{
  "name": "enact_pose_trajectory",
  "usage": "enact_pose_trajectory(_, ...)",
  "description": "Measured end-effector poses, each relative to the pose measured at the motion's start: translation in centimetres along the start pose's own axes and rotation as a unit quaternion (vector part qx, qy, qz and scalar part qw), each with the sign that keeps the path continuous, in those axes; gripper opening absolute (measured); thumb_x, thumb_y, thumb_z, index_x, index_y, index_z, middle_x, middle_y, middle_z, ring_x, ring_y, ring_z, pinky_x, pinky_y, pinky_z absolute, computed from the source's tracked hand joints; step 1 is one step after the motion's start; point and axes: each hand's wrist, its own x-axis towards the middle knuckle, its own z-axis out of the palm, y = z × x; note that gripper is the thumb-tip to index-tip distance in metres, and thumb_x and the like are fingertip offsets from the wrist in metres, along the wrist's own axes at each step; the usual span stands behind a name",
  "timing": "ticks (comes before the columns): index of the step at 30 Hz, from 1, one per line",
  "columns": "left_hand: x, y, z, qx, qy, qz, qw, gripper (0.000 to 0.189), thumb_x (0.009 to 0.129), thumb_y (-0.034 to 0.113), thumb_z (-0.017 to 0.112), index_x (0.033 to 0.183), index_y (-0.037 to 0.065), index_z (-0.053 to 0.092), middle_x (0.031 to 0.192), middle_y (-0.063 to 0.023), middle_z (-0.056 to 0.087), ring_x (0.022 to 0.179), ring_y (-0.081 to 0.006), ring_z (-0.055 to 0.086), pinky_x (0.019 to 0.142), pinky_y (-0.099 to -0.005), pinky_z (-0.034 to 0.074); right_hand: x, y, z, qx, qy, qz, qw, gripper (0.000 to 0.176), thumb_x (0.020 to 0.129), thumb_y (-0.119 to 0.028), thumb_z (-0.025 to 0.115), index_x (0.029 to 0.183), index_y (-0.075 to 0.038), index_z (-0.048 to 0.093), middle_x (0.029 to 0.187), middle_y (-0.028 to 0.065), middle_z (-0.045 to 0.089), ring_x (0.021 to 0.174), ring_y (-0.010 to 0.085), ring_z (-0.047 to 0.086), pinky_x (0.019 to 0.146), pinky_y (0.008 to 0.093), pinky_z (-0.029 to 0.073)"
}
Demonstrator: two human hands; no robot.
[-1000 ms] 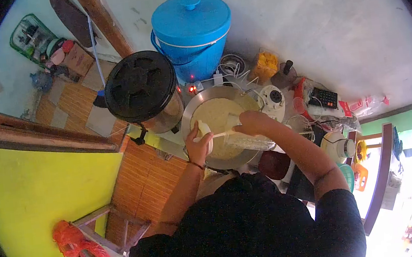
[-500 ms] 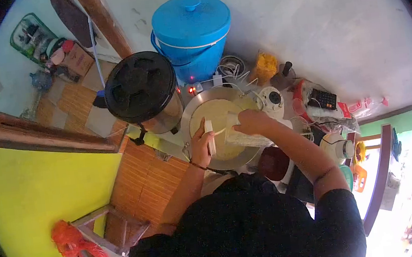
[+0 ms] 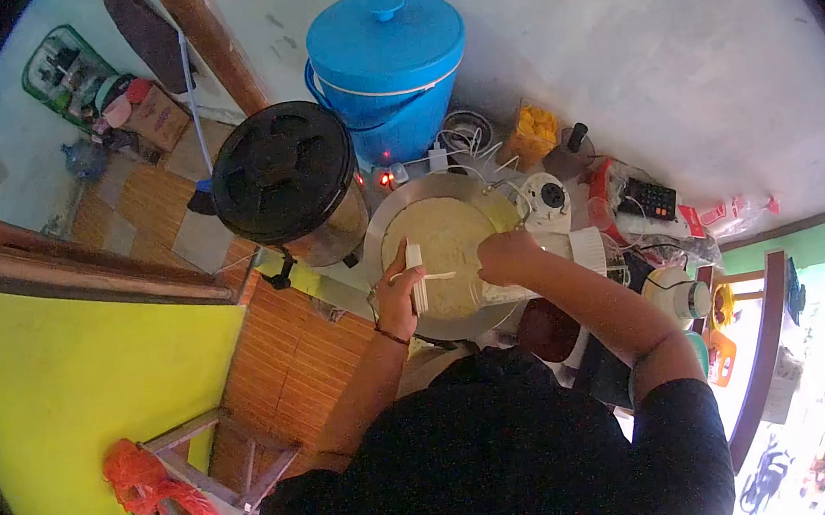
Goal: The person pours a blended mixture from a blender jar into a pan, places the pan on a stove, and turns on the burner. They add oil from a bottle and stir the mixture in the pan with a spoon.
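A wide metal pan (image 3: 376, 223) holds a pale, creamy mass (image 3: 445, 229). At the pan's left side, my left hand (image 3: 397, 304) is closed around a cream-coloured flat stack (image 3: 419, 287); a thin pale strip (image 3: 441, 276) sticks out from it to the right, over the pan. My right hand (image 3: 510, 258) is closed over the pan's right part, fingers pointing down, and I cannot tell what is in them. Below that hand lies a whitish, see-through thing (image 3: 503, 294). A white ribbed lid (image 3: 588, 252) shows just beyond my right forearm.
Behind the pan stand a black-lidded container (image 3: 283, 171) with a tap and a blue lidded bucket (image 3: 388, 69). Cables and a lit power strip (image 3: 388, 178) run behind the rim. To the right are a white appliance (image 3: 542, 199), a calculator (image 3: 648, 199) and a dark red container (image 3: 548, 329).
My right hand has shifted slightly down and right, away from the left hand, and the white ribbed lid now shows. The stack in my left hand has turned a little.
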Motion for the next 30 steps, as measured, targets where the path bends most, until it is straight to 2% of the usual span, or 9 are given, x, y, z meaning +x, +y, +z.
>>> enact_pose_trajectory(6, -0.1, -0.8, -0.1, 0.043, -0.017, -0.004, 0.999, 0.061, 0.08, 0.011, 0.063, 0.138, 0.008, 0.044, 0.11, 0.0006, 0.057, 0.085, -0.0081, 0.052, 0.078, -0.023, 0.044, -0.1, -0.1, -0.2, -0.013, -0.02, 0.018, 1.0, 0.044, 0.083, -0.039, 0.059, 0.105, -0.001, 0.064, 0.108, 0.0161, 0.064, 0.101, 0.0324, 0.062, 0.084, 0.045, 0.05)
enact_pose_trajectory(12, -0.4, -1.0, 0.4, 0.036, -0.002, -0.015, 0.999, 0.065, 0.079, 0.012, 0.063, 0.14, 0.007, 0.041, 0.11, -0.0008, 0.056, 0.089, -0.0091, 0.053, 0.081, -0.0224, 0.043, -0.3, -0.4, -0.4, -0.018, -0.019, 0.023, 0.999, 0.043, 0.083, -0.037, 0.059, 0.104, 0.0, 0.065, 0.107, 0.0164, 0.064, 0.099, 0.0325, 0.063, 0.083, 0.046, 0.05)
enact_pose_trajectory(20, -1.0, -0.5, 0.6, 0.045, -0.017, -0.022, 0.999, 0.068, 0.079, 0.012, 0.063, 0.142, 0.005, 0.037, 0.119, -0.0032, 0.054, 0.096, -0.0103, 0.053, 0.085, -0.0225, 0.042, -0.1, -0.3, -0.2, -0.009, -0.018, 0.026, 0.999, 0.042, 0.079, -0.035, 0.059, 0.102, 0.0, 0.065, 0.107, 0.0181, 0.064, 0.099, 0.0332, 0.063, 0.084, 0.0454, 0.05)
enact_pose_trajectory(23, -0.8, -0.9, 0.4, 0.031, -0.013, -0.031, 0.999, 0.067, 0.079, 0.011, 0.064, 0.141, 0.004, 0.038, 0.121, -0.0038, 0.054, 0.097, -0.0103, 0.053, 0.086, -0.0229, 0.042, 0.8, 0.1, 0.8, 0.001, 0.001, 0.006, 1.0, 0.032, 0.076, -0.019, 0.059, 0.101, -0.002, 0.067, 0.107, 0.0174, 0.065, 0.099, 0.0352, 0.063, 0.079, 0.0511, 0.052)
enact_pose_trajectory(26, -0.6, -1.3, 0.2, 0.027, -0.005, -0.038, 0.999, 0.067, 0.079, 0.011, 0.064, 0.14, 0.005, 0.04, 0.122, -0.0034, 0.054, 0.097, -0.0102, 0.053, 0.086, -0.0229, 0.042, 0.3, -0.1, 0.3, 0.0, 0.006, 0.002, 1.0, 0.031, 0.076, -0.018, 0.059, 0.101, -0.002, 0.067, 0.108, 0.0174, 0.065, 0.099, 0.0347, 0.064, 0.079, 0.0504, 0.052)
enact_pose_trajectory(29, -0.4, -1.7, 0.0, 0.025, -0.001, -0.038, 0.999, 0.066, 0.079, 0.011, 0.065, 0.14, 0.006, 0.041, 0.121, -0.0023, 0.054, 0.094, -0.0096, 0.054, 0.084, -0.0226, 0.042, 0.8, -0.1, 0.4, -0.014, -0.024, 0.024, 0.999, 0.043, 0.081, -0.036, 0.06, 0.104, 0.0, 0.065, 0.108, 0.0178, 0.064, 0.1, 0.0331, 0.063, 0.084, 0.045, 0.05)
enact_pose_trajectory(30, -0.4, -1.8, -0.1, 0.023, 0.0, -0.038, 0.999, 0.065, 0.079, 0.011, 0.065, 0.14, 0.006, 0.041, 0.121, -0.0019, 0.055, 0.093, -0.0094, 0.054, 0.083, -0.0225, 0.043, 0.7, -0.2, 0.3, -0.014, -0.027, 0.026, 0.999, 0.043, 0.081, -0.036, 0.06, 0.105, 0.0, 0.064, 0.109, 0.0178, 0.064, 0.1, 0.033, 0.063, 0.085, 0.045, 0.05)
